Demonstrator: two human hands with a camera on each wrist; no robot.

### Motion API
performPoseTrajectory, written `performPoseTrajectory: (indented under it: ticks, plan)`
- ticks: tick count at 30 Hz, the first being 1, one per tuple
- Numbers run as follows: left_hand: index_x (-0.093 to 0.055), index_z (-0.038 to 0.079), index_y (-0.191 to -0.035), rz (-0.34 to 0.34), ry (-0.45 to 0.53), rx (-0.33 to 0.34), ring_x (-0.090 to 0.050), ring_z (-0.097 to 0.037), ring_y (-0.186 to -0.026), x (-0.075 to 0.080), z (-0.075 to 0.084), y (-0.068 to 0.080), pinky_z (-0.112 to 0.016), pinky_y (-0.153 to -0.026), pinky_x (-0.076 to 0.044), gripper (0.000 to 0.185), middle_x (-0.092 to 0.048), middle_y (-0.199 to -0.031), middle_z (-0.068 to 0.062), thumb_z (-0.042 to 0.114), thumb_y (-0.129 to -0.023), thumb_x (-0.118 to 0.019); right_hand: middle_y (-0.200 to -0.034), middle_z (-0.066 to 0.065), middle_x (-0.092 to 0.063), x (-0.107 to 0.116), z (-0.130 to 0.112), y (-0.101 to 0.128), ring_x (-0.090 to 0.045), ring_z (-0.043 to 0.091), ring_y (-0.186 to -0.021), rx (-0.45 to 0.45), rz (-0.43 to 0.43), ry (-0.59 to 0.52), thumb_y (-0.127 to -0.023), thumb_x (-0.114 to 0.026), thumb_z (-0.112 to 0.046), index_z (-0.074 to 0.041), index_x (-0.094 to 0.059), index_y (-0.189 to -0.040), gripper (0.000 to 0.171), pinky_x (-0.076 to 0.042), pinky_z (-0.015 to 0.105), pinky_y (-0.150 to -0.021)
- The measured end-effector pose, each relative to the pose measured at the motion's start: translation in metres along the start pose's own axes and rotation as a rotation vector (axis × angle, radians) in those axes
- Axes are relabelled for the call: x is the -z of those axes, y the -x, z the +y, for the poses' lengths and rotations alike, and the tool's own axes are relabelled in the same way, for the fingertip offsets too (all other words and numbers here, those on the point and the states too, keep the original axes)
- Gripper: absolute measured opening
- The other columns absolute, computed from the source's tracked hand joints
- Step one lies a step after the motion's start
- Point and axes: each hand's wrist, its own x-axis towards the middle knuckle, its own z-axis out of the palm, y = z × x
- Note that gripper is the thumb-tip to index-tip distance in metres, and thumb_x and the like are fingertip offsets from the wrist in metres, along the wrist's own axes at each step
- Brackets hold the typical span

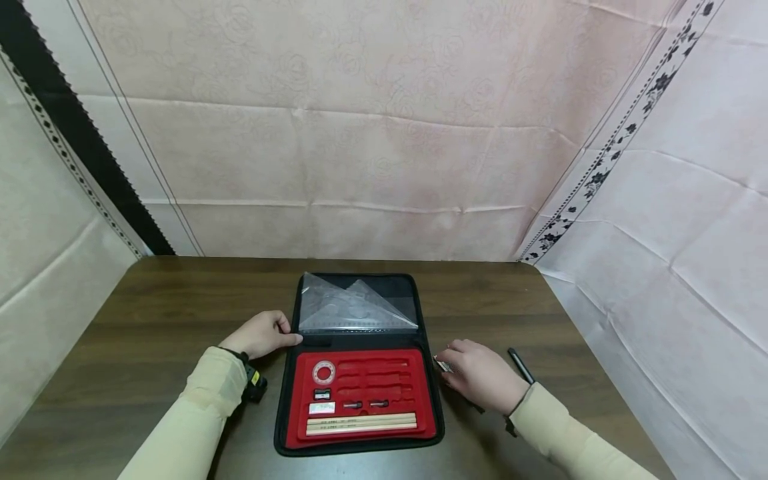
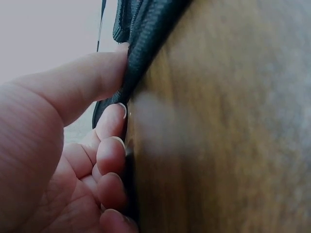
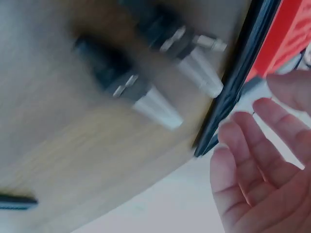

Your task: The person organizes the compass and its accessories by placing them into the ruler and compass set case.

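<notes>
A black zip case [image 1: 360,342] lies unfolded on the table, its red tray [image 1: 428,407] on the near side. My left hand [image 1: 262,335] pinches the case's left edge near the fold, thumb against the dark fabric in the left wrist view. Over the table just right of the case is my right hand [image 1: 483,375], fingers loosely bent with nothing between them in the right wrist view. Near it lie two blurred black-and-silver compasses [image 3: 129,80], partly hidden by the hand in the head view. Their exact kind is hard to confirm.
Clear set squares [image 1: 354,307] fill the lid pocket. The tray holds a round white ring [image 1: 324,373], a sharpener [image 1: 322,394], an eraser [image 1: 322,407], small metal parts and pencils [image 1: 361,425]. A black pen-like stick [image 1: 521,365] lies behind the right wrist.
</notes>
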Motion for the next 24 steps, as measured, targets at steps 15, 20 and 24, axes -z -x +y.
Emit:
performPoseTrajectory:
  ticks: [15,20,24]
  plan:
    - [-0.057,0.009,-0.087,0.004,-0.001,-0.009,-0.049,-0.022,-0.067,-0.001,-0.002,-0.003,-0.032,-0.059,-0.039,0.035,-0.053,-0.074,-0.007,0.037,-0.081,-0.077,-0.074,-0.011,-0.047,-0.002,0.001,0.009,-0.042,0.005,-0.064,-0.113,-0.146,-0.035,-0.079,-0.078,-0.02,-0.019,-0.065,-0.079,0.013,-0.04,0.024,-0.054]
    - [-0.057,0.009,-0.087,0.008,0.0,-0.012,-0.049,-0.022,-0.067,-0.001,-0.002,-0.003,-0.032,-0.059,-0.039,0.034,-0.053,-0.074,-0.007,0.036,-0.081,-0.077,-0.073,-0.01,-0.048,-0.006,0.001,0.01,-0.042,0.005,-0.064,-0.099,-0.129,0.005,-0.078,-0.078,-0.017,-0.018,-0.064,-0.076,0.014,-0.041,0.025,-0.054]
    - [-0.057,0.009,-0.087,0.008,0.003,-0.011,-0.049,-0.022,-0.067,0.0,-0.001,-0.001,-0.032,-0.059,-0.039,0.034,-0.053,-0.074,-0.007,0.035,-0.081,-0.077,-0.073,-0.009,-0.049,-0.01,0.001,0.009,-0.043,0.006,-0.063,-0.093,-0.139,0.022,-0.077,-0.076,-0.015,-0.017,-0.064,-0.075,0.012,-0.042,0.025,-0.054]
